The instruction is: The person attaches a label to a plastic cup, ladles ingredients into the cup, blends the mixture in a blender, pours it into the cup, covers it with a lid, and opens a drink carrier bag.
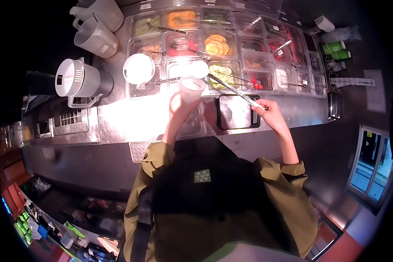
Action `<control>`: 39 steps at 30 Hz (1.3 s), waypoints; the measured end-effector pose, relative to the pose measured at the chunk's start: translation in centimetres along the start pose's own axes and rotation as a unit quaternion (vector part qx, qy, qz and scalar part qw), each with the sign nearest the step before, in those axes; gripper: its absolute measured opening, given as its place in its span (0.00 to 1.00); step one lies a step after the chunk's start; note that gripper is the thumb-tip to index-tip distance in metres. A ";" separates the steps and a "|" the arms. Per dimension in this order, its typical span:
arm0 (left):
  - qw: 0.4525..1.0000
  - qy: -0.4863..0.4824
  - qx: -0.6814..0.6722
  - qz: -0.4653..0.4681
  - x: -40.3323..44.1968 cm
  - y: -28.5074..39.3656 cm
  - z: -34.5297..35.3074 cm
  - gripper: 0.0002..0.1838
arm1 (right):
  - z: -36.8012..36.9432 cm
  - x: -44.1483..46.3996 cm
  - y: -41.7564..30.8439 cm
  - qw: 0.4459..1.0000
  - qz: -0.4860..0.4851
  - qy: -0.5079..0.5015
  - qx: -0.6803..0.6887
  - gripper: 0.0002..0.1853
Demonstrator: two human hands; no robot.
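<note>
My left hand (pixel 181 107) is wrapped round a pale, open-topped cup (pixel 192 89), held over the front edge of the containers. In my right hand (pixel 270 114) is the end of a long metal utensil (pixel 231 91). It slants up and left to just above the cup. A round, bright white shape (pixel 199 69) sits at its far end; glare hides whether it belongs to the utensil. Beneath the utensil, a clear tub of sliced cucumber (pixel 222 72) stands beside one with a few red pieces (pixel 257 83). A kitchen scale (pixel 237 112) lies between my hands.
Rows of clear tubs hold orange slices (pixel 217 45) and other cut foods, several with tongs. A white round lid (pixel 139 69) rests at left. Pitchers (pixel 96 37) and a lidded jug (pixel 81 78) stand farther left. Green cups (pixel 336 47) lie at far right.
</note>
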State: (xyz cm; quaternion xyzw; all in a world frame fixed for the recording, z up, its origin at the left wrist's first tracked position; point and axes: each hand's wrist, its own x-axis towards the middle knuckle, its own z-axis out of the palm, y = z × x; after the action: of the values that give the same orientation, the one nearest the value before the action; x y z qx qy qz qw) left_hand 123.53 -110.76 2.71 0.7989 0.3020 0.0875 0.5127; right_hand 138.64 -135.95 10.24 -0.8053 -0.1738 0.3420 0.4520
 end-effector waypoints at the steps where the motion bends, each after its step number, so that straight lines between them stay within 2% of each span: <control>1: 1.000 0.013 0.015 0.009 0.0 0.4 0.0 0.31 | -0.1 -0.6 -0.5 1.000 -0.019 0.000 -0.016 0.05; 2: 0.999 0.027 0.031 0.019 0.0 0.6 0.0 0.31 | 0.0 -1.1 -1.0 0.999 -0.039 0.000 -0.031 0.05; 4: 0.995 0.065 0.044 0.068 0.2 0.2 0.3 0.31 | 0.5 -2.3 -2.5 0.977 -0.123 0.056 -0.165 0.07; 5: 0.991 0.085 0.050 0.092 0.3 -0.2 0.6 0.31 | 0.8 -2.7 -3.0 0.956 -0.164 0.084 -0.230 0.09; 8: 0.993 0.085 -0.004 0.083 0.6 -2.7 1.5 0.27 | 1.0 -3.5 -3.3 0.870 -0.286 0.122 -0.383 0.15; 9: 0.996 0.051 -0.069 0.029 0.3 -2.0 1.0 0.26 | 0.7 -3.6 -3.1 0.831 -0.324 0.122 -0.436 0.18; 11: 0.977 -0.020 -0.197 -0.081 -0.7 0.1 -0.1 0.24 | 0.6 -3.7 -2.8 0.804 -0.358 0.145 -0.452 0.17; 12: 0.975 -0.022 -0.204 -0.080 -0.7 -0.1 -0.1 0.23 | 0.5 -3.6 -2.7 0.789 -0.375 0.156 -0.460 0.16; 15: 0.973 -0.019 -0.223 -0.059 -1.0 -0.7 -0.3 0.24 | 0.3 -4.0 -2.5 0.914 -0.246 0.117 -0.301 0.12; 17: 0.973 -0.006 -0.231 -0.021 -1.3 -0.5 -0.5 0.27 | -0.2 -3.1 0.2 0.990 -0.113 0.057 -0.063 0.12; 18: 0.978 0.034 -0.206 0.004 -1.6 -0.1 -0.7 0.29 | -0.5 -2.7 0.5 0.997 -0.042 0.026 0.058 0.11; 19: 0.981 0.075 -0.179 0.028 -1.9 0.4 -0.9 0.31 | -1.3 -2.5 0.4 0.996 0.006 -0.006 0.092 0.12; 20: 0.980 0.117 -0.152 0.051 -2.3 0.6 -1.0 0.34 | -1.7 -2.1 -0.1 0.995 0.025 -0.009 0.096 0.11; 22: 0.982 0.125 -0.138 0.008 -3.0 -0.5 -1.3 0.38 | -2.3 -0.6 -0.7 0.993 0.062 -0.018 0.102 0.11; 23: 0.983 0.130 -0.131 -0.014 -3.4 -1.3 -1.6 0.40 | -2.5 0.9 0.1 0.998 0.043 -0.004 0.041 0.13; 26: 0.994 0.098 -0.037 -0.026 -4.9 -3.6 -3.2 0.44 | -0.7 6.6 3.1 0.979 -0.137 0.080 -0.128 0.14; 29: 0.969 0.166 -0.183 0.007 -7.6 -2.7 -5.4 0.48 | 2.3 9.3 0.7 0.949 -0.137 0.056 -0.280 0.14; 32: 0.958 0.211 -0.194 -0.014 -10.4 -1.6 -8.4 0.51 | 5.5 10.8 -0.7 0.904 -0.138 0.020 -0.403 0.12; 33: 0.961 0.240 -0.138 -0.004 -11.4 -1.6 -9.4 0.49 | 6.4 11.4 -0.5 0.901 -0.142 0.008 -0.410 0.12; 36: 0.952 0.267 -0.149 -0.034 -14.0 -2.7 -12.2 0.48 | 8.3 13.4 1.5 0.885 -0.149 -0.028 -0.440 0.12; 37: 0.945 0.307 -0.110 -0.028 -14.8 -3.5 -12.9 0.47 | 8.6 14.3 2.8 0.887 -0.164 -0.042 -0.430 0.12; 39: 0.943 0.327 -0.044 -0.042 -16.2 -5.1 -14.6 0.46 | 9.1 15.2 4.1 0.895 -0.142 -0.073 -0.417 0.13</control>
State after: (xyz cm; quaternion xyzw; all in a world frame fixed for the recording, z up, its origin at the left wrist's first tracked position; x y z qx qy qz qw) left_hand 101.97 -107.35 7.68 0.6898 0.4820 0.3353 0.4236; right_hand 142.86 -123.62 -2.44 -0.8594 -0.4454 0.2284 0.1046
